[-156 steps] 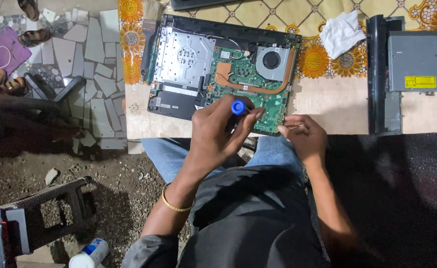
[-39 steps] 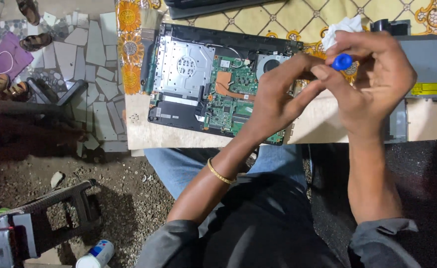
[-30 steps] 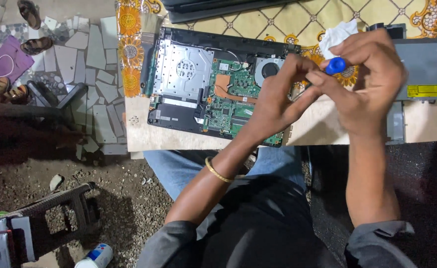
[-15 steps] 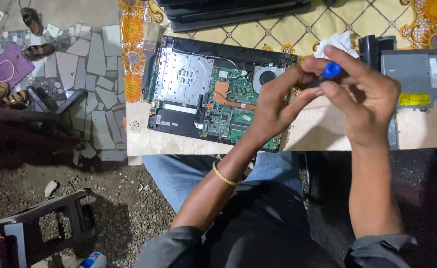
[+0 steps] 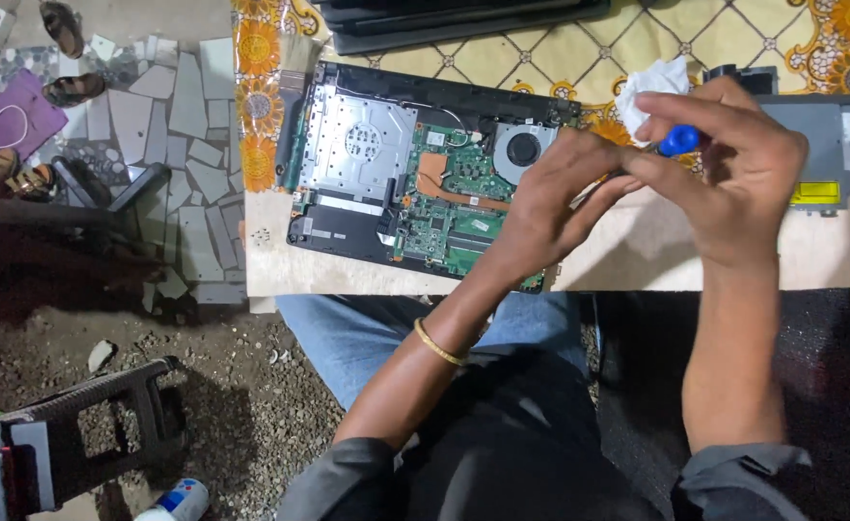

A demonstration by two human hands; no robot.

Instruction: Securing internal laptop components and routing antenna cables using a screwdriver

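Head view: a blue-capped screwdriver (image 5: 677, 141) is being pinched in the closed fingers of the right hand (image 5: 748, 183), its long axis lying roughly level, pointing left. Its tip end is being pinched by the left hand (image 5: 550, 198), above the opened laptop (image 5: 415, 183).

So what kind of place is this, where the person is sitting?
Probably a small repair spot for computers, maybe partly outdoors. An opened laptop with its green board bare lies on a flowered table cover, the right hand holds a blue-handled screwdriver, and the ground beside is gravel and broken tiles.
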